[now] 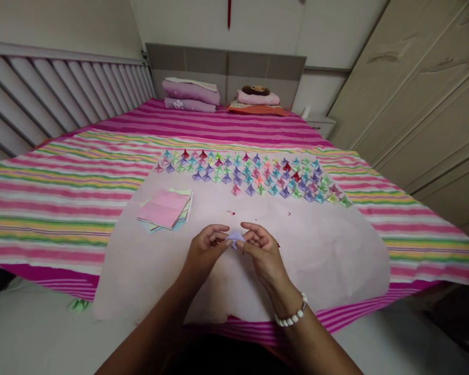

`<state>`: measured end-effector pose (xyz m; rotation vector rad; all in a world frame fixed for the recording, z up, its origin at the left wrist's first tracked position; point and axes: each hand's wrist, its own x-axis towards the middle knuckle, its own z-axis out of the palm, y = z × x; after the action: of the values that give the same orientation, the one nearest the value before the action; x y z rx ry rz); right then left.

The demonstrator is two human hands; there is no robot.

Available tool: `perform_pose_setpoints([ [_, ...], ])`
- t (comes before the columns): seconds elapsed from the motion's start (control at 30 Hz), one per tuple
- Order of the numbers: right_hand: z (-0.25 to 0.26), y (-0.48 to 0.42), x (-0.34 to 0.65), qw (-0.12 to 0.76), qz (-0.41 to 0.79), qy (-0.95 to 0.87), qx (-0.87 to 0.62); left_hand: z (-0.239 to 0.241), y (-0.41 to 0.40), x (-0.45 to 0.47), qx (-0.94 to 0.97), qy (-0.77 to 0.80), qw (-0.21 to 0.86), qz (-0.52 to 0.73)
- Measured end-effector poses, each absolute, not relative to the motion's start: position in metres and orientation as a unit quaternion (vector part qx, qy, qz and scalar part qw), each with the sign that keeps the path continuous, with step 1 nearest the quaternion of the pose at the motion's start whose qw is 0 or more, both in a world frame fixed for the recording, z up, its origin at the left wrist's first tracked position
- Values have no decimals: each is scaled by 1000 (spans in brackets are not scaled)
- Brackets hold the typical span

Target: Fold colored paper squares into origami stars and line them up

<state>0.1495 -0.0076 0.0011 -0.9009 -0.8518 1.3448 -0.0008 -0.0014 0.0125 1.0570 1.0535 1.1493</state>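
We located the small lilac folded-paper piece [235, 238] directly between the two hands, over the near middle of the large pale paper sheet [328, 250]. It lay to the right of the left hand [208, 247] and to the left of the right hand [263, 252]; neither hand was clearly nearer, since both touched it. Its wider visible extent ran crosswise, from one hand to the other. The fingers covered both ends, so we could not confirm its true long axis.

Finger state, left: the thumb and fingers were clamped on the left side of the piece. Finger state, right: the thumb and fingers were clamped on the right side. Both index fingers stood raised, apart from each other, beyond the piece.

Surrounding items: we noted the stack of square coloured papers with a pink top sheet [164, 208] forward and left of the left hand. The rows of multicoloured pointed folded-paper pieces [255, 173] stood farther forward on the sheet, well apart from the fingers. Small red scraps [231, 212] lay between.

Containers: we identified the white bedside cabinet [319, 126] at the far right; its contents were hidden.
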Motion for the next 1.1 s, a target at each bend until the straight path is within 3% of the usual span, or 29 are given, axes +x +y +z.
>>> perform_pose_setpoints([
  [0.33, -1, -9, 150, 615, 594, -365, -368, 13, -6, 8, 389, 427, 648, 497],
  [0.57, 5, -12, 153, 563, 654, -403, -305, 18, -5, 2, 250, 330, 807, 421],
  [0.73, 8, -14, 151, 545, 648, -447, -290, 14, -10, 5, 212, 303, 848, 381],
  [0.87, 5, -12, 152, 544, 646, -439, -308, 13, -8, 5, 265, 343, 825, 363],
  [1.1, 1, -8, 155, 520, 619, -449, -381, 26, -1, -8, 504, 441, 599, 439],
])
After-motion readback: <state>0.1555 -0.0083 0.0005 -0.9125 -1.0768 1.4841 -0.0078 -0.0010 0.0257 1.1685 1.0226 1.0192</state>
